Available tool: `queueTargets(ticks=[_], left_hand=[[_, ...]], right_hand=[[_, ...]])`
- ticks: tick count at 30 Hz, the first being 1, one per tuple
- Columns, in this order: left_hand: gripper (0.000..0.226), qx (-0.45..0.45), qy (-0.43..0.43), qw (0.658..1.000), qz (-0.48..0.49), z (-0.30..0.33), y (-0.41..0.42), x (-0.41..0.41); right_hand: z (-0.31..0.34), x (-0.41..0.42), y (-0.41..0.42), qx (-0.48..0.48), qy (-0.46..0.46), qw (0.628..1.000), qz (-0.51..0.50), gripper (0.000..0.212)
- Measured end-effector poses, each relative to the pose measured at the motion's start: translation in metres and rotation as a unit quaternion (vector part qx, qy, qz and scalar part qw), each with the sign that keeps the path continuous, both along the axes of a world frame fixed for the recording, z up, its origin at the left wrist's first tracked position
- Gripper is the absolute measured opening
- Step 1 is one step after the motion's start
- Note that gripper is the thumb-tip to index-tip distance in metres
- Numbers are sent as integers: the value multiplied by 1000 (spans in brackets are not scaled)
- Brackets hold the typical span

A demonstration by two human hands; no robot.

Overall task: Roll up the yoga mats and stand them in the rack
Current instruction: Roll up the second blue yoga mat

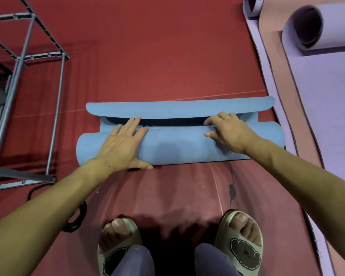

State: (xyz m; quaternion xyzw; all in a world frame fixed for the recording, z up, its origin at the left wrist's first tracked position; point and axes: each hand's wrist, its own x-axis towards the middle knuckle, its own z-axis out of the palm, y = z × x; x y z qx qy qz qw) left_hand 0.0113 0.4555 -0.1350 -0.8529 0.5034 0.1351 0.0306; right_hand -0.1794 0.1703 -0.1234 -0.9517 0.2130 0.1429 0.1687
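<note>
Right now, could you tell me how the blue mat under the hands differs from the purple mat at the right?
The blue mat is almost fully rolled, only a short curled flap left; the purple mat has a small roll at its far end and mostly lies flat. The left hand and right hand press on the blue mat; nothing touches the purple mat. Both lie on the red floor, outside the rack.

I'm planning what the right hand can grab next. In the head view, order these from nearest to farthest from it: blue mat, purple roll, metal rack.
1. Blue mat, under the right hand.
2. Purple roll, far right.
3. Metal rack, far left.
</note>
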Motion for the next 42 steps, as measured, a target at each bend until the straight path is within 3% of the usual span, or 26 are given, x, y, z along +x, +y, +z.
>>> queueTargets(ticks=[2,5,9,14,20,23,26,28,30,34,37,42], left_hand=[[132,5,-20,1000,10,-4,-3,-2],[131,2,-32,999,19,-3,-8,2],[131,-11,-36,999,4,-2,-7,9],[121,-71,-36,997,7,-3,0,5],[98,-153,-80,985,5,-4,6,0],[103,-139,-80,987,-4,-4,5,3],[125,-67,-100,993,-4,-11,-2,4],[128,-37,-117,992,-1,-14,-9,8],[123,-18,-110,994,-6,-11,-18,16],[109,7,-45,999,-17,3,-26,34],[100,39,17,999,-26,12,-24,38],[104,131,98,985,-55,18,-17,28]], right_hand=[[2,0,7,-33,-28,999,2,44],[-4,-3,12,-75,-47,996,14,43],[-3,-7,10,-76,-67,995,10,68],[-1,-9,8,-107,-6,993,58,114],[-5,-2,5,-164,-16,983,79,126],[-7,-2,4,-160,-20,984,80,118],[-15,-4,4,-201,-2,975,99,133],[-21,-2,5,-231,5,969,87,142],[-23,1,3,-242,1,968,64,138],[-9,8,-4,-204,32,976,72,126],[3,3,-4,-119,68,988,71,125],[15,-20,2,-6,144,987,66,114]])
